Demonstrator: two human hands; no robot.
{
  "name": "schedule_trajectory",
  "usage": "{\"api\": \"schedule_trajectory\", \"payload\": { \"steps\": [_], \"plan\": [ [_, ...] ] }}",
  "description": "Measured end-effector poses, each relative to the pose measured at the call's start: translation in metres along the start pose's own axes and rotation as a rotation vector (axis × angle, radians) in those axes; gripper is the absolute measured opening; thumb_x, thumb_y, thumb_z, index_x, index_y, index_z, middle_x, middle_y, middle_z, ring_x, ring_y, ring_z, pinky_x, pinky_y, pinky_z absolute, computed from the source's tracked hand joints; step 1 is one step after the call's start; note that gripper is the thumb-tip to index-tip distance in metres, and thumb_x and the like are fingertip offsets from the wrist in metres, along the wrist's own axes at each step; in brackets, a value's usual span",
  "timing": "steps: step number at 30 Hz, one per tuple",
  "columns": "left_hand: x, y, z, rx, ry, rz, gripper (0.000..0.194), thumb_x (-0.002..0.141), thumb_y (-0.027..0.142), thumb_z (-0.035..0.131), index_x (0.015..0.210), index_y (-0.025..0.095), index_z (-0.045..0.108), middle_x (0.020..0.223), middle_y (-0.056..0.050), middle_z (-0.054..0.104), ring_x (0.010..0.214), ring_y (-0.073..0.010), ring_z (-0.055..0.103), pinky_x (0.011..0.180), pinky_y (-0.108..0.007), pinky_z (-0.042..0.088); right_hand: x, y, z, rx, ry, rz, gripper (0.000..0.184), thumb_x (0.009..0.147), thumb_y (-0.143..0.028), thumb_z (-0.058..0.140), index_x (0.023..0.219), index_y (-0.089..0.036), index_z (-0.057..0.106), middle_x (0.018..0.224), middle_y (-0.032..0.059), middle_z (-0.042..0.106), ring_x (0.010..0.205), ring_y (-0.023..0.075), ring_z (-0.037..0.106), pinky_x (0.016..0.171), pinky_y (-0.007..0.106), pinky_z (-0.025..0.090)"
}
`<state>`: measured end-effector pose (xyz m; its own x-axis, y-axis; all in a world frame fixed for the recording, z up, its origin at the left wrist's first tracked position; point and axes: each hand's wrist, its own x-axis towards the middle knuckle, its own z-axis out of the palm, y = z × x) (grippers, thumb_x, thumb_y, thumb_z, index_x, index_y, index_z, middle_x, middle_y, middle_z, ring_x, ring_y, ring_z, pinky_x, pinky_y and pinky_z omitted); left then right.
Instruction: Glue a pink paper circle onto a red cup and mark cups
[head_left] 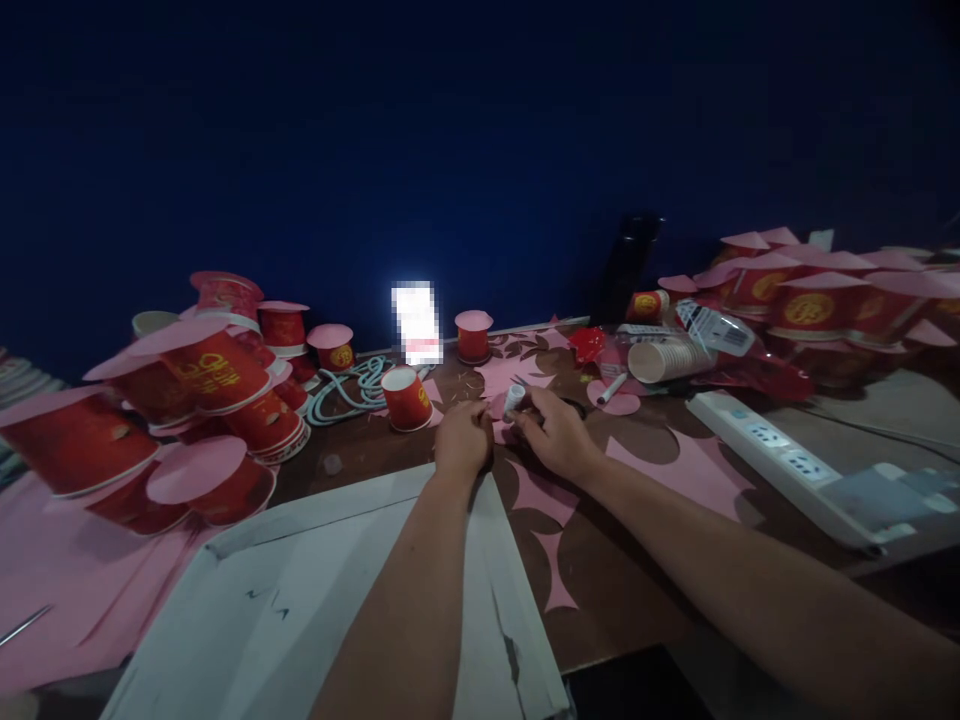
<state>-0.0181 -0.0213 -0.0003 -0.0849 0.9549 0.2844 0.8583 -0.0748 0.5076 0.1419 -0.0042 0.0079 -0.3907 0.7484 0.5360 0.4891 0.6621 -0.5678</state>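
My right hand is closed around a small white tube, which stands up between its thumb and fingers; its exact kind is unclear. Close beside it, my left hand has its fingers curled together at the far edge of a white board. Whatever those fingers may hold is hidden. Just behind the left hand, a red paper cup stands upright with its mouth uncovered. Farther back is an upside-down red cup with a pink paper disc on top. Pink paper scraps with round cut-outs lie under and around the right hand.
Stacked red cups with pink discs crowd the left, and more stand at the back right. A coiled cable, a lit screen, a marker, nested paper cups and a power strip surround the hands.
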Motion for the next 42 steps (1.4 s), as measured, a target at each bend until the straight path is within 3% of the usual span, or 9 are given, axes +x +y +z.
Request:
{"api": "schedule_trajectory", "payload": {
  "steps": [6, 16, 19, 22, 25, 28, 32, 42],
  "plan": [
    [0.002, 0.001, 0.000, -0.008, -0.017, -0.027, 0.028, 0.087, 0.027, 0.047, 0.103, 0.021, 0.070, 0.107, -0.007, 0.068, 0.100, -0.0209, 0.058, 0.086, -0.030, 0.042, 0.008, 0.005, 0.007, -0.071, -0.157, 0.018, 0.017, 0.085, -0.016, 0.049, 0.099, -0.016, 0.060, 0.096, 0.0077, 0.065, 0.086, 0.0192, 0.058, 0.077, 0.029, 0.042],
    [-0.001, 0.002, -0.001, 0.028, -0.030, -0.013, 0.026, 0.086, 0.022, 0.047, 0.095, 0.022, 0.071, 0.101, -0.006, 0.069, 0.096, -0.0205, 0.058, 0.082, -0.029, 0.041, -0.003, -0.006, -0.012, -0.105, -0.249, 0.063, 0.006, 0.083, -0.021, 0.055, 0.081, -0.017, 0.059, 0.082, 0.0049, 0.065, 0.076, 0.0173, 0.058, 0.069, 0.026, 0.039],
    [-0.002, 0.001, -0.001, 0.033, -0.025, 0.005, 0.026, 0.086, 0.023, 0.046, 0.092, 0.022, 0.071, 0.097, -0.006, 0.069, 0.092, -0.0203, 0.058, 0.079, -0.030, 0.042, -0.004, -0.004, -0.017, -0.056, -0.139, 0.134, 0.010, 0.082, -0.027, 0.058, 0.082, -0.017, 0.060, 0.078, 0.0032, 0.065, 0.071, 0.0163, 0.057, 0.067, 0.026, 0.039],
    [-0.004, 0.000, -0.001, 0.011, 0.014, 0.049, 0.026, 0.087, 0.024, 0.046, 0.093, 0.021, 0.070, 0.097, -0.007, 0.069, 0.092, -0.0208, 0.058, 0.079, -0.031, 0.042, 0.002, 0.009, -0.023, 0.138, 0.112, 0.223, 0.023, 0.082, -0.038, 0.057, 0.091, -0.016, 0.061, 0.087, 0.0043, 0.066, 0.076, 0.0172, 0.059, 0.071, 0.029, 0.043],
    [-0.005, 0.000, -0.001, -0.021, 0.145, 0.103, 0.027, 0.088, 0.025, 0.044, 0.096, 0.017, 0.069, 0.096, -0.009, 0.068, 0.092, -0.0212, 0.058, 0.083, -0.032, 0.042, 0.011, 0.030, -0.027, 0.359, 0.329, 0.367, 0.030, 0.076, -0.043, 0.061, 0.090, -0.017, 0.060, 0.087, 0.0047, 0.067, 0.079, 0.0193, 0.061, 0.072, 0.031, 0.047],
    [-0.006, 0.001, -0.003, -0.052, 0.318, 0.141, 0.028, 0.089, 0.026, 0.044, 0.097, 0.016, 0.069, 0.093, -0.009, 0.066, 0.091, -0.0212, 0.056, 0.085, -0.034, 0.042, 0.016, 0.047, -0.028, 0.447, 0.391, 0.531, 0.029, 0.071, -0.044, 0.063, 0.084, -0.019, 0.058, 0.078, 0.0027, 0.065, 0.068, 0.0181, 0.060, 0.063, 0.030, 0.048],
    [-0.007, 0.003, -0.005, -0.063, 0.414, 0.149, 0.029, 0.089, 0.026, 0.046, 0.105, 0.018, 0.069, 0.091, -0.009, 0.063, 0.090, -0.0208, 0.054, 0.086, -0.035, 0.041, 0.014, 0.053, -0.030, 0.282, 0.382, 0.624, 0.030, 0.064, -0.041, 0.068, 0.080, -0.019, 0.056, 0.070, 0.0008, 0.061, 0.062, 0.0166, 0.056, 0.057, 0.028, 0.043],
    [-0.012, 0.009, -0.002, -0.052, 0.447, 0.173, 0.030, 0.088, 0.025, 0.047, 0.108, 0.018, 0.068, 0.091, -0.008, 0.060, 0.088, -0.0207, 0.052, 0.082, -0.036, 0.042, 0.013, 0.063, -0.036, -0.203, 0.214, 0.402, 0.008, 0.074, -0.027, 0.059, 0.072, -0.019, 0.058, 0.083, 0.0051, 0.061, 0.080, 0.0204, 0.055, 0.072, 0.032, 0.040]
  ]
}}
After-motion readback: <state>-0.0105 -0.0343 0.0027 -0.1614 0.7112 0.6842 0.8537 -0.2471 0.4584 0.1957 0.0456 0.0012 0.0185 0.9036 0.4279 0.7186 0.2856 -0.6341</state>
